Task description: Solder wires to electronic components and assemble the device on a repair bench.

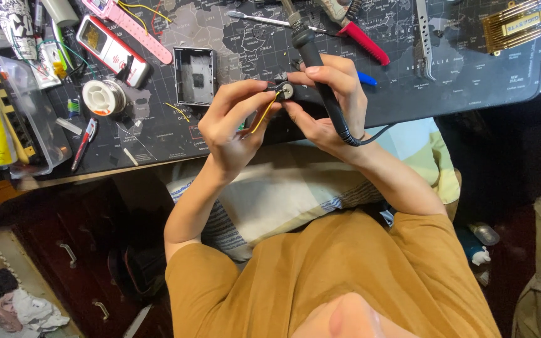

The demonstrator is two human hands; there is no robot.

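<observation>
I see the small disc part (pixel 285 91) at the centre of the worktop (pixel 471 87), pinched between both hands. My left hand (pixel 236 122) sits at its seven o'clock, my right hand (pixel 333 103) at its four o'clock. The soldering iron (pixel 314 62) runs from the right grip toward twelve o'clock. At nine o'clock from the disc lies the open case (pixel 194 76), farther out the solder spool (pixel 103 97). At two o'clock lie the tweezers (pixel 425 37).

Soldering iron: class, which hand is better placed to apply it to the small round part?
Right. The right hand grips the soldering iron; the left hand pinches the yellow wire at the small round part.
</observation>
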